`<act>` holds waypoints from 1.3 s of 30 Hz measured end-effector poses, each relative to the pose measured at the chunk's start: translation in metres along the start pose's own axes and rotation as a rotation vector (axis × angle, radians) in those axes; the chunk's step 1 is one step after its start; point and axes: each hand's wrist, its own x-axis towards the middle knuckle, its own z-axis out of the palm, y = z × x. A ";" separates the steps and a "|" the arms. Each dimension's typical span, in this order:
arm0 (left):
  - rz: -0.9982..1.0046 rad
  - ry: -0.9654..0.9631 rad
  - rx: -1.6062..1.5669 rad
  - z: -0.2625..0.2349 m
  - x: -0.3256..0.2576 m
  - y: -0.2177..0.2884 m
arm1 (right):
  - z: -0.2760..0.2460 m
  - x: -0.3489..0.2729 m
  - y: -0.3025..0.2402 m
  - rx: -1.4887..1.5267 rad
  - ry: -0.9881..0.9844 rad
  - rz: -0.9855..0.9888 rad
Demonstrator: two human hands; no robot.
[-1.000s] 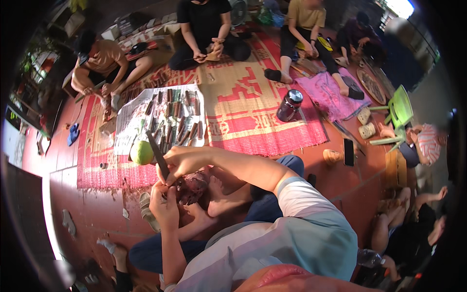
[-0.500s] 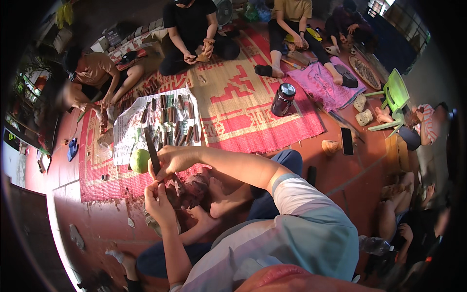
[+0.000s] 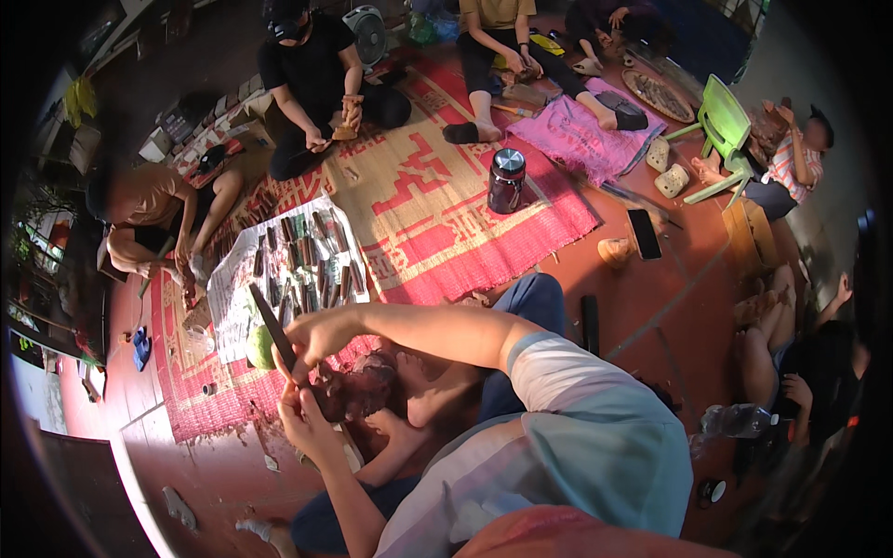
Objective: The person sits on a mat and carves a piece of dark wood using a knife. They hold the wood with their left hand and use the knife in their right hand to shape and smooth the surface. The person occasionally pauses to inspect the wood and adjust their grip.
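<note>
A long, dark, flat tool like a file or blade (image 3: 270, 322) slants up and to the left between my hands. My right hand (image 3: 318, 337) is closed round its middle. Lower down, my left hand (image 3: 305, 420) has its fingers bent and pressed together at the tool's near end. Just below and right of the hands, a reddish-brown carved wooden lump (image 3: 367, 383) lies by my bare feet. Past the tool, a pale green round fruit (image 3: 259, 348) sits at the corner of the printed sheet (image 3: 226, 296). Several dark-handled carving tools (image 3: 304, 244) lie in rows on that sheet.
A red and straw-coloured mat (image 3: 409, 186) carries a dark flask (image 3: 507, 181). A phone (image 3: 644, 233) lies on the tiles to the right, near a green chair (image 3: 723, 119) and a plastic bottle (image 3: 739, 421). Several people sit around, some working with their hands.
The view has turned, shifting the surroundings across the picture. The tool leans more to the left. Both hands stay close together on it, the left a little lower in the picture.
</note>
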 end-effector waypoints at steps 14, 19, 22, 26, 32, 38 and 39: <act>0.156 0.015 0.179 -0.004 -0.011 -0.019 | 0.007 0.017 0.026 -0.034 -0.071 -0.195; -0.085 -0.056 0.073 0.005 0.011 -0.001 | -0.006 0.032 0.056 0.021 0.073 -0.112; -0.016 -0.050 -0.015 -0.003 -0.005 -0.019 | 0.005 0.013 0.022 -0.036 -0.124 -0.180; 0.130 -0.025 0.098 0.004 -0.009 -0.007 | 0.006 0.005 0.013 0.062 0.015 -0.101; -0.101 -0.089 -0.082 -0.004 0.008 -0.006 | 0.005 0.007 0.008 0.034 0.071 -0.027; 0.005 -0.130 0.115 -0.003 0.000 -0.006 | 0.002 0.017 0.032 0.122 0.025 -0.121; -0.073 -0.136 0.121 -0.002 0.009 -0.004 | -0.001 0.021 0.037 0.071 0.069 -0.025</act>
